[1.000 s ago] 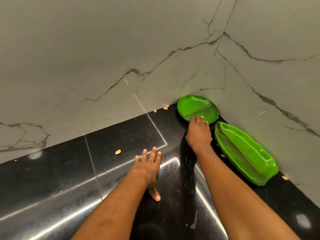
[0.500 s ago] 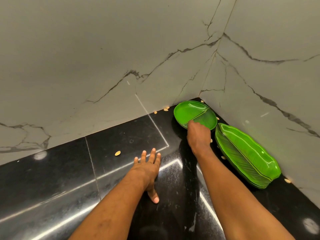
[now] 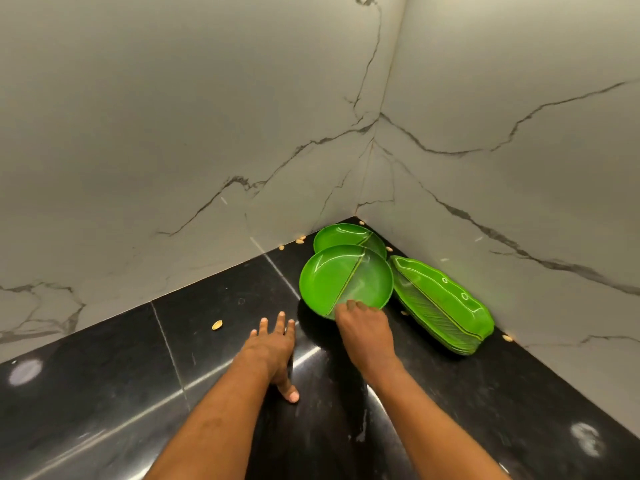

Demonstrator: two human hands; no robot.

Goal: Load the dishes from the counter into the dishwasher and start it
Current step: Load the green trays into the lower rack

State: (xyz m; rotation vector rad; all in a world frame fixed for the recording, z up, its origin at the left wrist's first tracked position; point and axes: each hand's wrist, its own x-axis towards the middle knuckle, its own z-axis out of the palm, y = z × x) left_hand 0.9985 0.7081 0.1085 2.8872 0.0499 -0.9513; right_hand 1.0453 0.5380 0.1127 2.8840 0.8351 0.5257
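Presumably melamine or similar plastic, the round divided plate (image 3: pixel 332 278) looks light, rigid and glossy: easy to lift one-handed and unlikely to chip, but slick where only fingertips bear on it. The raised rim is the best hold, thumb above and fingers beneath, with the central ridge as a secondary purchase.

The plate sits on the black counter (image 3: pixel 104 393) near the wall corner, at twelve o'clock from the right hand (image 3: pixel 363 327). Its far edge overlaps a second round plate (image 3: pixel 343 233) at its twelve o'clock. A stack of leaf-shaped dishes (image 3: pixel 446 306) lies just beside it at three to four o'clock.

The right hand's fingers are curled together and pinch the plate's rim at six o'clock. Whether the plate is clear of the counter cannot be told. The left hand (image 3: pixel 273 351), at eight o'clock from the plate, rests palm-down on the counter, fingers straight and spread, holding nothing. A loose seed (image 3: pixel 217 325) lies at its ten o'clock.
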